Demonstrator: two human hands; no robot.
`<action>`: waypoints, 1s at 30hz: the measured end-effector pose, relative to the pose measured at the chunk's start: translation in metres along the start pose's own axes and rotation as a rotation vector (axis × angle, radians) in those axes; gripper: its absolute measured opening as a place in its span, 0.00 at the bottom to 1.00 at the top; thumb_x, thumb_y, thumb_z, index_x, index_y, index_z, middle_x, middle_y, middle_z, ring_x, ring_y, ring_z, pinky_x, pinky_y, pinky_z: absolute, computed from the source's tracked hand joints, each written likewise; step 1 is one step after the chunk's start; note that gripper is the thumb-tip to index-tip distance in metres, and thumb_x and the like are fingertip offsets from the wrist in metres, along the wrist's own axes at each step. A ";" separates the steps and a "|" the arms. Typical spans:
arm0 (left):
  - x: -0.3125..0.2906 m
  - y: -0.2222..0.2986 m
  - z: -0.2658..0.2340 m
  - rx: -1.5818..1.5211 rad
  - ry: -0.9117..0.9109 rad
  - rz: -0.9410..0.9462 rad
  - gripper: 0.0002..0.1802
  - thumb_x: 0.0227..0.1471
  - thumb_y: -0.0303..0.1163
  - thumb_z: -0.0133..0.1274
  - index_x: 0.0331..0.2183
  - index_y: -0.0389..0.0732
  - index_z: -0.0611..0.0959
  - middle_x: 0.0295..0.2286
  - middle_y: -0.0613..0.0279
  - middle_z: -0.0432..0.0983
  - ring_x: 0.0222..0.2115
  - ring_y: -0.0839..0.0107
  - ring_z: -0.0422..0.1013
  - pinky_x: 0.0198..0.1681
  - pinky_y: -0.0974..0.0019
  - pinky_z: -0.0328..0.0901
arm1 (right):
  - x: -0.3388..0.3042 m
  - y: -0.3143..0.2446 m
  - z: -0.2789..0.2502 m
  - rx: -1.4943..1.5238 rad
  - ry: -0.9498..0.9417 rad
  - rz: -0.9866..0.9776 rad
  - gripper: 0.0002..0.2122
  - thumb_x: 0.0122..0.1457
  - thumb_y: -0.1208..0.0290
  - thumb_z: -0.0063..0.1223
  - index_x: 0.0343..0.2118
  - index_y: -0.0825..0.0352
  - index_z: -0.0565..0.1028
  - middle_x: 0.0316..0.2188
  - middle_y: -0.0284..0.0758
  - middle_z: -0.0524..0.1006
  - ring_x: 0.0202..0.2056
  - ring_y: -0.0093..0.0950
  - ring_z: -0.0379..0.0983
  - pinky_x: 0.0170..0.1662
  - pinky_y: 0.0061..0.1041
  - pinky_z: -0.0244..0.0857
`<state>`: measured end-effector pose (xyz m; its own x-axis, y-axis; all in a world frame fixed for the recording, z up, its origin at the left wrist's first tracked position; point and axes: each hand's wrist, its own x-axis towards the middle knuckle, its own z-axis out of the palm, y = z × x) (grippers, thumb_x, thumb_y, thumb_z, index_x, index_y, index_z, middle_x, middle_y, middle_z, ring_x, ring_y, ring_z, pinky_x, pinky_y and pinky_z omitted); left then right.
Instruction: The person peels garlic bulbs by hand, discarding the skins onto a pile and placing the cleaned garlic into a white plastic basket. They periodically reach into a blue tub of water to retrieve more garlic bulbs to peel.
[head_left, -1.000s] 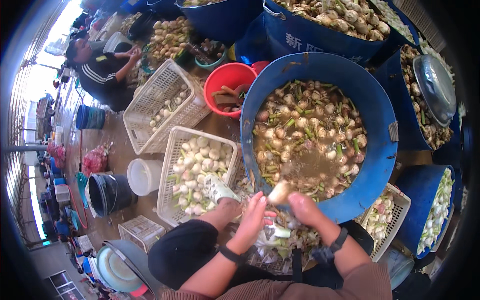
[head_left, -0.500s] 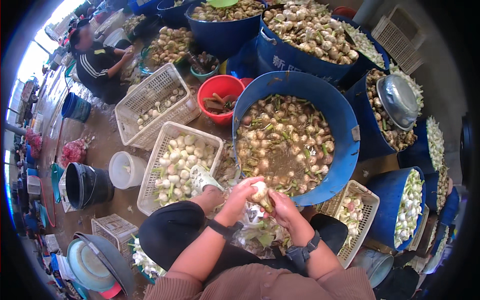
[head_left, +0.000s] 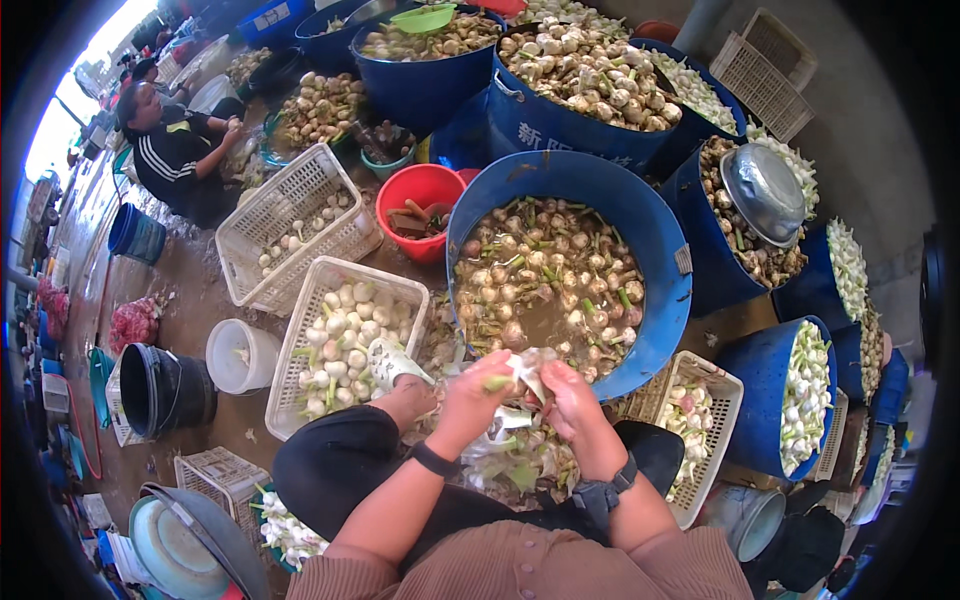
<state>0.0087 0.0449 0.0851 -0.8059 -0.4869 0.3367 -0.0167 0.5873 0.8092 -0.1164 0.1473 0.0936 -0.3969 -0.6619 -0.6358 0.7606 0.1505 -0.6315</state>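
Over the near edge of a large blue tub (head_left: 668,300), my two hands work at one garlic bulb. My left hand (head_left: 466,396) is closed round the garlic bulb (head_left: 497,382), whose greenish stem end shows between the fingers. My right hand (head_left: 572,400) pinches loose, pale garlic skin (head_left: 532,370) that is lifted away from the bulb; most of the bulb itself is covered by fingers and skin. Unpeeled garlic bulbs (head_left: 512,275) float in brownish water inside the tub. Below my hands, torn skins (head_left: 520,465) lie heaped between my legs.
A white crate of peeled garlic (head_left: 345,345) stands at left, a red bucket (head_left: 425,190) beyond it. Another crate (head_left: 735,400) of garlic is at right. Blue tubs (head_left: 765,385) line the right and far sides. A person (head_left: 170,150) sits at far left.
The bulb's skin has come loose and now spreads between my hands. My hands have shifted slightly, and the whole view has moved a little.
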 end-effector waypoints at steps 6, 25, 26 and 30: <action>0.002 -0.006 -0.001 -1.038 0.517 -1.001 0.06 0.50 0.31 0.50 0.32 0.41 0.77 0.28 0.67 0.74 0.27 0.80 0.69 0.29 0.76 0.63 | -0.036 0.044 -0.044 -1.354 -0.283 -0.707 0.05 0.50 0.70 0.49 0.21 0.64 0.73 0.22 0.36 0.75 0.29 0.29 0.71 0.30 0.26 0.62; -0.014 -0.043 -0.072 -1.104 1.442 -1.311 0.39 0.47 0.63 0.37 0.48 0.40 0.59 0.43 0.54 0.59 0.42 0.63 0.60 0.44 0.58 0.58 | 0.138 0.021 -0.097 -0.958 0.186 -0.229 0.21 0.46 0.61 0.56 0.41 0.70 0.71 0.31 0.44 0.76 0.32 0.34 0.73 0.37 0.28 0.66; -0.021 -0.045 -0.077 -1.105 1.388 -1.253 0.42 0.47 0.62 0.40 0.52 0.40 0.52 0.48 0.52 0.54 0.47 0.61 0.57 0.50 0.57 0.53 | 0.168 0.021 -0.131 -0.901 0.330 -0.217 0.21 0.45 0.60 0.56 0.40 0.69 0.72 0.33 0.45 0.75 0.34 0.36 0.73 0.38 0.30 0.66; -0.012 -0.051 -0.048 -0.814 1.158 -1.159 0.25 0.50 0.48 0.46 0.43 0.41 0.64 0.38 0.58 0.64 0.38 0.66 0.63 0.44 0.66 0.60 | 0.254 0.026 -0.213 -1.491 0.558 0.011 0.24 0.43 0.62 0.55 0.42 0.71 0.69 0.37 0.46 0.74 0.39 0.41 0.71 0.41 0.34 0.65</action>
<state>0.0477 -0.0105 0.0627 0.1748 -0.7308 -0.6598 0.3401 -0.5841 0.7370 -0.3066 0.1397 -0.1791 -0.7804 -0.3656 -0.5073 -0.2641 0.9281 -0.2626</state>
